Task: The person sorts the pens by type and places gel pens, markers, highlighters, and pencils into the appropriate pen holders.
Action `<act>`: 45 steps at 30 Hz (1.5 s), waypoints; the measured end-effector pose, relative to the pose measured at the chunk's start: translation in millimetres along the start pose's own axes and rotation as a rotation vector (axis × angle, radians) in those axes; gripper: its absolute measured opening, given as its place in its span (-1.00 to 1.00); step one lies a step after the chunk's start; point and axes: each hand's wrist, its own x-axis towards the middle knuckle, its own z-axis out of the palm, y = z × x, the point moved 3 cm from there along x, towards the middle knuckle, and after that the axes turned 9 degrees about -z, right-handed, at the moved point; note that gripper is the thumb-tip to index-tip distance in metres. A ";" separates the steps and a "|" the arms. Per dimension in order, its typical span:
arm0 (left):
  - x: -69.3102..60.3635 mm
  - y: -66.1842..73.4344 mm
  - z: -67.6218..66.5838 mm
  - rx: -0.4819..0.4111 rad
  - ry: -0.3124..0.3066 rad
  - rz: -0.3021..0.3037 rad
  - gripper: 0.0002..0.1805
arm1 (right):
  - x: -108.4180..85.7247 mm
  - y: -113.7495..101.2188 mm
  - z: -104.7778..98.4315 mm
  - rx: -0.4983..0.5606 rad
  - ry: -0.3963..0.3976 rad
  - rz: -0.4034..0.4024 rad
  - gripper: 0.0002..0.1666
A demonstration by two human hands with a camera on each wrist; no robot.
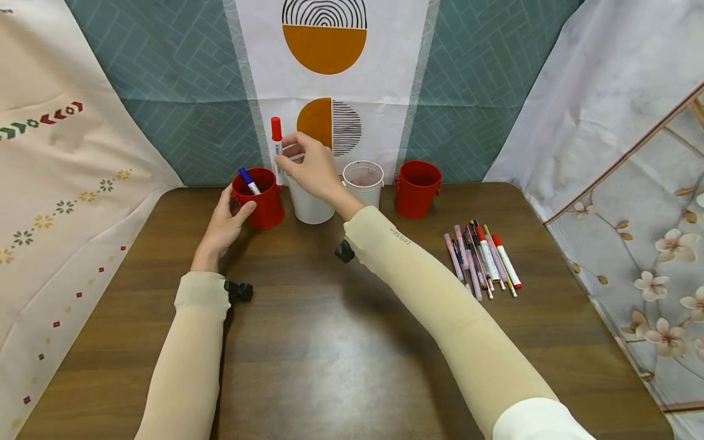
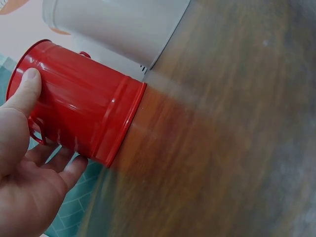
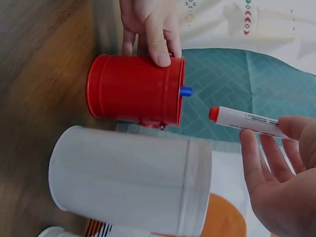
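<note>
Marker (image 1: 277, 148): nearly upright, above and right of the red bucket (image 1: 266, 206)
Right hand (image 1: 315, 166): I pinch it
Left hand (image 1: 222, 225): I grip that bucket

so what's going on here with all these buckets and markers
A person's left hand grips the leftmost red bucket, which has a blue-capped marker leaning in it. The right hand holds a red-capped marker upright in the air near that bucket, not inside it. Two white buckets and another red bucket stand to the right, and a pile of pens and markers lies on the table.
</note>
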 end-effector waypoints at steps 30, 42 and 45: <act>1.8 -3.4 -3.1 0.002 -0.094 -0.034 -0.12 | 18.4 15.1 52.9 0.098 -0.107 0.084 -0.64; 1.0 -4.2 -4.4 0.003 -0.083 -0.033 -0.13 | 16.3 14.0 70.1 0.059 -0.115 0.111 -0.66; 1.6 -4.6 -3.8 0.003 -0.086 -0.037 -0.13 | 13.8 14.0 73.4 0.019 -0.110 0.136 -0.67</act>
